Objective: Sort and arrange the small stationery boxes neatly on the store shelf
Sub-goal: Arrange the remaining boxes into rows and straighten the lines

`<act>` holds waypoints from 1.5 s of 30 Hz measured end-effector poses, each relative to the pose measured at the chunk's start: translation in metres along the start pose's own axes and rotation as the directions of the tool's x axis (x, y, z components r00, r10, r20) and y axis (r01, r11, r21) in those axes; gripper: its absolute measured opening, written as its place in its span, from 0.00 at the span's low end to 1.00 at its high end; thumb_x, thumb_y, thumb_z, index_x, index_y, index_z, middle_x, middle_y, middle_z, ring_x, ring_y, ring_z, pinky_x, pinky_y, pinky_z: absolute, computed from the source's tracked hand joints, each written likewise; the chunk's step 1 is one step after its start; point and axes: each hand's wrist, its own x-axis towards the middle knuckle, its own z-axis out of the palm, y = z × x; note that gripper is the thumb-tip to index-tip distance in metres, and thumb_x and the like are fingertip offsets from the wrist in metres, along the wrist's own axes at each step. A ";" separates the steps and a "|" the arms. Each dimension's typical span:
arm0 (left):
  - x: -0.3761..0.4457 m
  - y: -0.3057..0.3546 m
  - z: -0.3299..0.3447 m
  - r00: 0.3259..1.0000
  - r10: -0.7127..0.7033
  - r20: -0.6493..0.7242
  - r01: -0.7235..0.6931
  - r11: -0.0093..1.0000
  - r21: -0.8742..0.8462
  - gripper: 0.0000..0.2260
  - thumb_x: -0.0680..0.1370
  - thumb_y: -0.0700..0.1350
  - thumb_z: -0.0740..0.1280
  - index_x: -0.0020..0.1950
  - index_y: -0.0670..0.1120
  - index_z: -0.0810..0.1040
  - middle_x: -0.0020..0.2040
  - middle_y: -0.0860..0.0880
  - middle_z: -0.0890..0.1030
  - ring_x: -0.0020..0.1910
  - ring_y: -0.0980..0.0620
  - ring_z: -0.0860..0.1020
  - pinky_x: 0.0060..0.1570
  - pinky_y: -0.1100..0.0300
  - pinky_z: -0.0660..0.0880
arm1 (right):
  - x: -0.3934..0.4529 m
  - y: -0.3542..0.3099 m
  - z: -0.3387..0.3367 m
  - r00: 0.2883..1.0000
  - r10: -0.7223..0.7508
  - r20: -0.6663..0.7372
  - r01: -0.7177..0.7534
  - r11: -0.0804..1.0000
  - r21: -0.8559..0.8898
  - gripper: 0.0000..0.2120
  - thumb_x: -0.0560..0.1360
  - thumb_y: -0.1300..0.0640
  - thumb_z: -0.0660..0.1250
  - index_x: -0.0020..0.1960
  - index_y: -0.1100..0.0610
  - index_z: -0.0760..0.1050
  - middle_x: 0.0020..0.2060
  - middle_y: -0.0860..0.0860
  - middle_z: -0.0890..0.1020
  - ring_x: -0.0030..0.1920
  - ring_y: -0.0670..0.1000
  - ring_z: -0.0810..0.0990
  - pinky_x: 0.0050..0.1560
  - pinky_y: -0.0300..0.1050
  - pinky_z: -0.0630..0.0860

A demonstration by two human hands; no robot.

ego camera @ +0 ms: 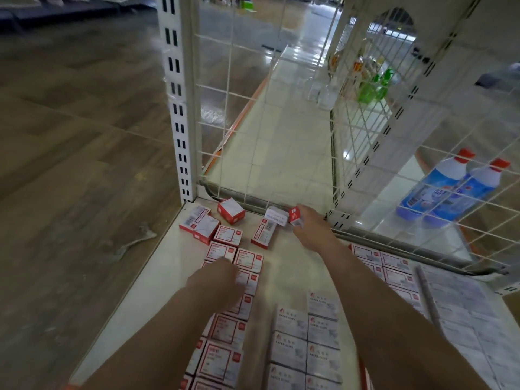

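Store shelf [174, 266], end bay, seen from above; white wire divider [281, 204] along the far edge taken as landmark.

Right hand [308, 225], reaching to the foot of the divider, pinching a small red-and-white box [294, 216] held on end, long axis roughly upright. Just left of that box, touching or nearly so, a white-faced box [277, 216] lying flat against the divider, long axis running along it. Nearer than these and left of the right hand, one tilted red box [264, 233], long axis pointing toward the divider. Further left along the divider, loose boxes at odd angles [202, 223], one tipped on edge [230, 211].

Left hand [218, 278], well back from the divider, resting over the far end of the ordered red-box column [225, 330]; fingers blurred, so grip not determinable.

Grey paper-clip boxes [306, 336] in tidy rows right of the red column. Blue bottles [450, 190] beyond the divider, on the neighbouring shelf.

Probable step: gathering strays from the divider for the red column. Held box to travel back and leftward; right hand nearer the remaining divider-side strays, left hand nearer the column's open end.
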 end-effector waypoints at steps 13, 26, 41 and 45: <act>-0.009 0.003 -0.002 0.999 -0.030 -0.023 0.029 0.997 -0.065 0.17 0.78 0.51 0.61 0.66 0.48 0.71 0.64 0.51 0.74 0.59 0.52 0.75 0.50 0.63 0.70 | 0.008 0.004 0.003 0.991 -0.017 -0.135 0.009 0.998 -0.061 0.23 0.72 0.62 0.69 0.64 0.60 0.67 0.60 0.60 0.70 0.58 0.60 0.73 0.58 0.49 0.69; -0.025 0.017 -0.020 0.997 0.047 -0.057 -0.048 0.999 -0.022 0.17 0.79 0.48 0.60 0.68 0.48 0.71 0.65 0.48 0.73 0.61 0.49 0.74 0.57 0.58 0.73 | -0.053 0.006 0.001 0.962 -0.013 -0.274 0.076 0.972 0.223 0.18 0.68 0.55 0.74 0.50 0.56 0.68 0.46 0.53 0.76 0.43 0.49 0.74 0.44 0.43 0.72; -0.042 0.014 -0.007 0.991 -0.115 0.067 0.117 0.517 -0.848 0.10 0.80 0.45 0.60 0.51 0.42 0.78 0.48 0.44 0.82 0.48 0.48 0.80 0.49 0.57 0.75 | -0.147 -0.042 -0.006 0.964 -0.256 -0.073 0.255 0.808 0.532 0.19 0.68 0.59 0.74 0.48 0.43 0.66 0.47 0.40 0.76 0.50 0.37 0.77 0.50 0.26 0.72; -0.052 0.012 -0.007 0.998 -0.044 0.053 0.067 0.465 -0.883 0.08 0.79 0.41 0.61 0.48 0.40 0.79 0.40 0.45 0.79 0.40 0.51 0.77 0.44 0.60 0.74 | -0.148 -0.037 -0.004 0.966 -0.244 -0.084 0.243 0.756 0.608 0.18 0.69 0.59 0.73 0.49 0.44 0.68 0.49 0.41 0.78 0.51 0.40 0.78 0.54 0.34 0.75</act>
